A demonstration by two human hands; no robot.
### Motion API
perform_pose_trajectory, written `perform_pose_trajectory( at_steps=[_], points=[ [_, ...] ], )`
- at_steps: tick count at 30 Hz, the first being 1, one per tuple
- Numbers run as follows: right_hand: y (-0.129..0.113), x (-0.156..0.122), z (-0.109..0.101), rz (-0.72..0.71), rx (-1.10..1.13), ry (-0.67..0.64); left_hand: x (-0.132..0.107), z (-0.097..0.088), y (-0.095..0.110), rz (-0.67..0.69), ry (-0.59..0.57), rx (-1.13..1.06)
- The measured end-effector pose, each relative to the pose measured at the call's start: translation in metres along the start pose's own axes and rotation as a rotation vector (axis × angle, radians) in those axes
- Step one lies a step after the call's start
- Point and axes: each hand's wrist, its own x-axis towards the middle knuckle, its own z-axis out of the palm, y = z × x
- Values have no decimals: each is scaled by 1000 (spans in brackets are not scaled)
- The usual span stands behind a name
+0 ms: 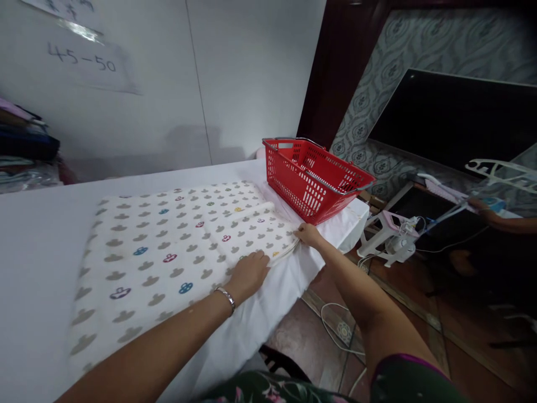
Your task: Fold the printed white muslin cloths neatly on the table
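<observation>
A white cloth [188,232] printed with grey mushroom shapes and a few coloured ones lies spread on the table, its right end folded over in layers. My left hand [248,275], with a bracelet at the wrist, is on the cloth's near edge; its fingers look curled onto the fabric, and the thumb is hidden. At the right-hand corner, my right hand [309,235] pinches the layered edge of the cloth. Just beyond that hand stands a red plastic basket [293,187] with metal handles.
A white cover [37,268] drapes the table. Folded clothes [27,145] are stacked at the far left. To the right are a white stool [388,235], cables on the tiled floor, a wall-mounted screen [453,123] and another person's arm [512,224] beside a white rack.
</observation>
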Motion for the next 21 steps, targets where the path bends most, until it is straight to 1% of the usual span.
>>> perform_pose_trajectory(
  at_steps=[3, 7, 11, 14, 18, 21],
  points=[
    [2, -1, 2, -10, 39, 17, 9, 1, 2, -47, -31, -48],
    [3, -1, 4, -28, 105, 25, 11, -2, 3, -86, -71, -65],
    [1, 0, 5, -45, 152, 6, 10, -3, 5, -47, -78, -95],
    [-2, 1, 5, -58, 156, 0, 10, -2, 6, -27, -87, -61],
    [-4, 3, 6, -54, 102, 1, 9, 2, 6, 5, -79, -33],
    [-2, 5, 7, -49, 39, -28, 9, 5, 4, 21, -62, -34]
  ],
)
